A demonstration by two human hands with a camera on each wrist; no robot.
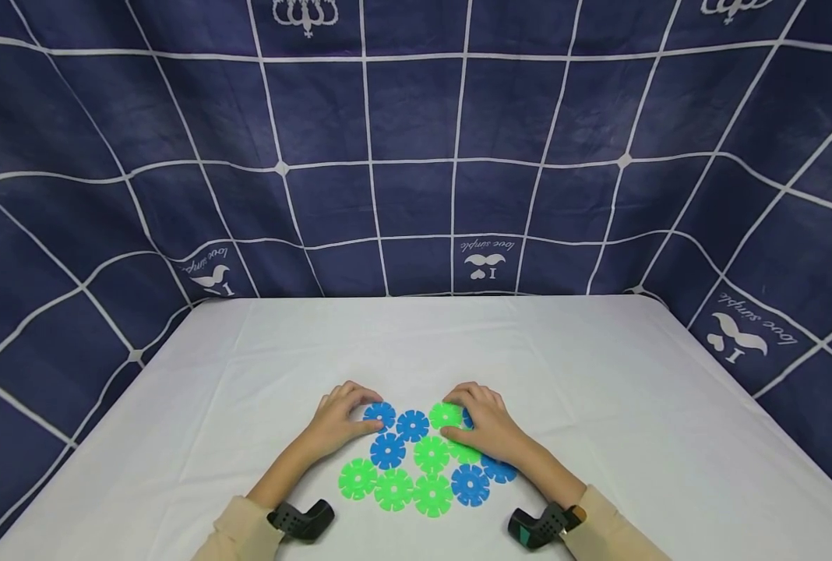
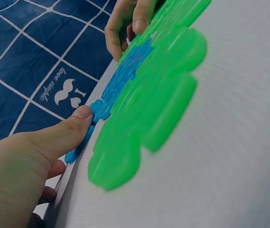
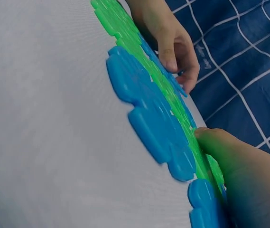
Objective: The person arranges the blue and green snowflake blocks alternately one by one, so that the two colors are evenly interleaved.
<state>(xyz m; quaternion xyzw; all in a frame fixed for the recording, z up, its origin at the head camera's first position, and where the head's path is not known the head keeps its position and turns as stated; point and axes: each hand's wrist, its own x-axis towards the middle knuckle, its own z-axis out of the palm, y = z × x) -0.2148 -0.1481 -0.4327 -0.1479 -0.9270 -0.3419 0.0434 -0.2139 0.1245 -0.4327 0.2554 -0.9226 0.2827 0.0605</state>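
Snowflake discs (image 1: 416, 460), blue and green, lie flat in a tight cluster at the lower centre of the frame, on the white table (image 1: 598, 405), their notched edges meeting so they sit as one patch.

At the cluster's left edge, the left hand (image 1: 339, 417) rests on the table with its thumb and curled fingers pinching the far-left blue disc (image 1: 379, 414); the left wrist view shows the thumb tip pressed against that disc's rim, likely to steady it against its neighbours.

At the right edge, the right hand (image 1: 489, 428) lies over the discs, its fingers curled onto the green disc (image 1: 446, 415) at the top of the cluster, and part of another blue disc is hidden under the palm.

Behind the table hangs a dark blue cloth (image 1: 416, 156) with a white grid.
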